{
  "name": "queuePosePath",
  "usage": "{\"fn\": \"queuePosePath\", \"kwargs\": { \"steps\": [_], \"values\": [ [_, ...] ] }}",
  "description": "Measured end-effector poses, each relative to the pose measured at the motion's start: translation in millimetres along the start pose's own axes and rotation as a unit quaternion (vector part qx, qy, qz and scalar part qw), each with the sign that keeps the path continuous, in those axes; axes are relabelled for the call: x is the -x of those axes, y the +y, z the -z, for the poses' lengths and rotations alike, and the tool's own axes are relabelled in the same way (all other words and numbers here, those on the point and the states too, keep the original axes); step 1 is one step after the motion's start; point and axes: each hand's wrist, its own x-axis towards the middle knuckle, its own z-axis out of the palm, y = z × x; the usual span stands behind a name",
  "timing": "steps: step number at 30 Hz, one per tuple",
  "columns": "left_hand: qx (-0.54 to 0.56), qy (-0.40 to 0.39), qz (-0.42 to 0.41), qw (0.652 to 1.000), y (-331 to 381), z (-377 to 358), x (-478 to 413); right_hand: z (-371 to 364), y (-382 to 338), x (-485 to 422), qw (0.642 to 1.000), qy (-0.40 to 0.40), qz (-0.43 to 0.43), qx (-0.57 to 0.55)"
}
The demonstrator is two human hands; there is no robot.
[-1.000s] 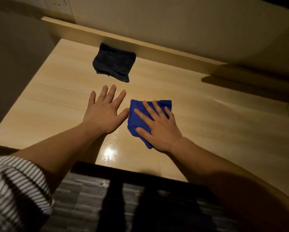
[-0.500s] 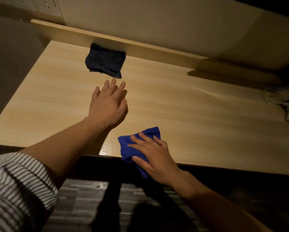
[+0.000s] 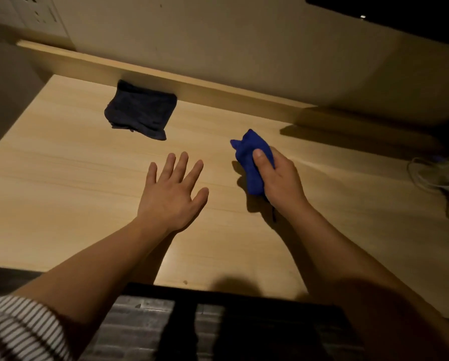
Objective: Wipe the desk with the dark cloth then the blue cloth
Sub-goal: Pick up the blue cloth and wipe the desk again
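The light wooden desk fills the middle of the view. A folded dark cloth lies at its back, close to the raised ledge. My right hand grips the bunched blue cloth, which is held up off the desk surface, right of centre. My left hand rests flat on the desk with fingers spread, holding nothing, in front of the dark cloth and left of the blue one.
A wooden ledge runs along the back under a beige wall. A white cable bundle lies at the desk's right edge. A wall socket plate sits top left. Dark flooring shows below the near desk edge.
My right hand was pressing the blue cloth flat and dragged it to the near edge; now it has bunched the cloth up and lifted it toward the desk's middle right. The left hand stayed flat.
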Motion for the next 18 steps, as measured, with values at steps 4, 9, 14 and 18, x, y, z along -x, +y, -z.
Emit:
{"fn": "queuePosePath", "kwargs": {
  "steps": [4, 9, 14, 18],
  "values": [
    [-0.006, 0.000, 0.004, 1.000, 2.4, 0.5, -0.8, 17.1, 39.3, -100.0, 0.951, -0.030, 0.097, 0.291],
    [-0.014, 0.000, 0.015, 1.000, 3.6, 0.8, -2.5, 10.4, 82.1, -164.4, 0.846, -0.167, 0.113, 0.494],
    [-0.019, -0.003, 0.017, 1.000, 4.6, 1.0, -5.3, 6.8, 90.2, -172.4, 0.830, -0.170, 0.154, 0.509],
    [-0.024, -0.002, 0.019, 1.000, 3.0, 0.1, -5.6, 4.9, 92.1, -155.9, 0.838, -0.181, 0.160, 0.490]
  ]
}}
